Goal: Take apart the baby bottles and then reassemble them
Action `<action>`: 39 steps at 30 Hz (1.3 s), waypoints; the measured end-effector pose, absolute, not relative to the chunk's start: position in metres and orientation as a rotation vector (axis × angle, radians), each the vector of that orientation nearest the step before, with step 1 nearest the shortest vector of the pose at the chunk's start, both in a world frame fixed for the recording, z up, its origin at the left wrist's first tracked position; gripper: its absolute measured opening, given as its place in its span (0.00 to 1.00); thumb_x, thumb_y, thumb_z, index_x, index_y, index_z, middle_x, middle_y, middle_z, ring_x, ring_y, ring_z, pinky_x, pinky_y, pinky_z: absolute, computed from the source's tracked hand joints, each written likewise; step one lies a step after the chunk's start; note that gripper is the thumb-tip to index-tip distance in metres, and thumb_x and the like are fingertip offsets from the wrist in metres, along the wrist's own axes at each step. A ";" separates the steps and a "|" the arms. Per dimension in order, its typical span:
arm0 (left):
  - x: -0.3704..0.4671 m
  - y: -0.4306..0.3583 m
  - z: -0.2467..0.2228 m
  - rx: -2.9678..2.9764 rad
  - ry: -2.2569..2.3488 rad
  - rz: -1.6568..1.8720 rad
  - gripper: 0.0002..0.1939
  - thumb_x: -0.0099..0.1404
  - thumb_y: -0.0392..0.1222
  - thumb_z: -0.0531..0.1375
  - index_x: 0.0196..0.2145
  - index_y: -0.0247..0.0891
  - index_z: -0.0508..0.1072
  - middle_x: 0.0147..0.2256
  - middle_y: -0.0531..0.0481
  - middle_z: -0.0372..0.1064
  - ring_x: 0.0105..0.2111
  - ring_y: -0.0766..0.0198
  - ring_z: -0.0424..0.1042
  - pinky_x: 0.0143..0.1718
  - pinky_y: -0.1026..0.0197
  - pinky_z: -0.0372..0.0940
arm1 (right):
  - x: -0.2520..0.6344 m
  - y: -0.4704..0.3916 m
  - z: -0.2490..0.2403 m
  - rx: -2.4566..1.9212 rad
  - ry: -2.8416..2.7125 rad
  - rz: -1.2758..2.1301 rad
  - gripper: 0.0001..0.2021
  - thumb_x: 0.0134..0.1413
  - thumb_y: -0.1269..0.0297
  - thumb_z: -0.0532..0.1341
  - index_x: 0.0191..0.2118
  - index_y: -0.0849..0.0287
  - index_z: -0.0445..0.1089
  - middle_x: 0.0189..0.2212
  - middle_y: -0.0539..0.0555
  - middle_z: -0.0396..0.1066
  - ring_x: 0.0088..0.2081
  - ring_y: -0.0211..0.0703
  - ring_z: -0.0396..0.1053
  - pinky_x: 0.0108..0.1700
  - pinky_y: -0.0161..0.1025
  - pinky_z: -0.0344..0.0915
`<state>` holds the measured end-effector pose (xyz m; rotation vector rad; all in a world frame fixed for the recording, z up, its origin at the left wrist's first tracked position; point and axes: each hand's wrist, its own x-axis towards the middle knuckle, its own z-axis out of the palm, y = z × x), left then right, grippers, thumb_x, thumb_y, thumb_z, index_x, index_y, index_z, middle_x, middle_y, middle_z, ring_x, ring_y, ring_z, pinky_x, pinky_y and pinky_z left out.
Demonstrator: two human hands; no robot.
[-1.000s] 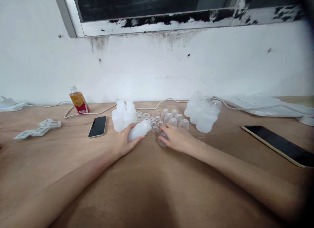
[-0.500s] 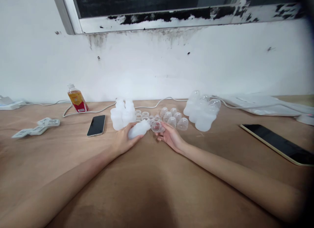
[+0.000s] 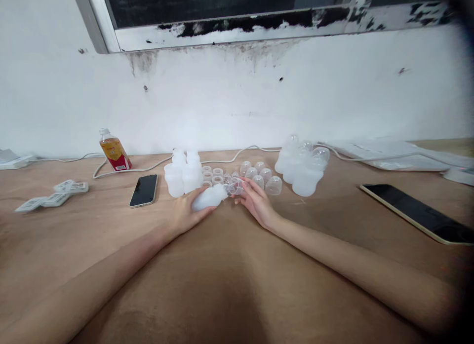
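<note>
My left hand point(image 3: 188, 210) is wrapped round a frosted white baby bottle point(image 3: 207, 198), which lies tilted with its neck toward the right. My right hand point(image 3: 258, 202) holds a clear dome cap point(image 3: 235, 187) by its side, with the cap's open end at the bottle's neck. Whether a nipple sits on that neck is too small to make out. Just behind my hands stand several white rings point(image 3: 217, 179) and small clear nipples point(image 3: 230, 176). Several more clear caps point(image 3: 273, 185) stand in rows behind my right hand.
Frosted bottles point(image 3: 176, 180) stand behind my left hand; capped bottles point(image 3: 305, 182) stand at the right. A phone point(image 3: 143, 190), a drink bottle point(image 3: 115, 150) and white labelled pieces point(image 3: 55, 196) lie or stand leftward. A larger phone point(image 3: 418, 213), plastic bags point(image 3: 392, 156) and a cable point(image 3: 237, 157) are also here.
My right hand has moved the clear cap slightly left, and its open end has turned from facing me toward the bottle's neck. My left hand keeps its hold. The view has shifted slightly.
</note>
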<state>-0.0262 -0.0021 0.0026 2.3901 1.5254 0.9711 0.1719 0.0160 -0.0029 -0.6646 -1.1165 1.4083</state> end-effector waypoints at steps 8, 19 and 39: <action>-0.028 -0.009 0.004 2.538 1.466 0.900 0.27 0.54 0.54 0.54 0.49 0.40 0.60 0.44 0.48 0.66 0.41 0.58 0.67 0.42 0.59 0.61 | 0.174 0.006 -0.002 -0.813 -1.666 1.024 0.13 0.50 0.61 0.54 0.43 0.53 0.57 0.38 0.50 0.58 0.31 0.34 0.60 0.37 0.37 0.61; -0.021 -0.017 0.022 2.269 1.356 0.893 0.26 0.50 0.53 0.57 0.46 0.40 0.65 0.43 0.50 0.67 0.41 0.58 0.66 0.41 0.61 0.60 | 0.175 0.002 0.001 -0.776 -1.831 0.998 0.16 0.49 0.62 0.54 0.44 0.53 0.51 0.41 0.53 0.55 0.39 0.39 0.61 0.42 0.41 0.61; -0.024 -0.011 0.023 1.227 0.796 0.543 0.19 0.54 0.49 0.56 0.37 0.30 0.69 0.32 0.43 0.67 0.23 0.68 0.65 0.19 0.68 0.59 | 0.183 -0.001 0.027 -0.676 -2.207 0.613 0.17 0.49 0.63 0.54 0.45 0.55 0.50 0.41 0.55 0.55 0.43 0.42 0.57 0.42 0.41 0.60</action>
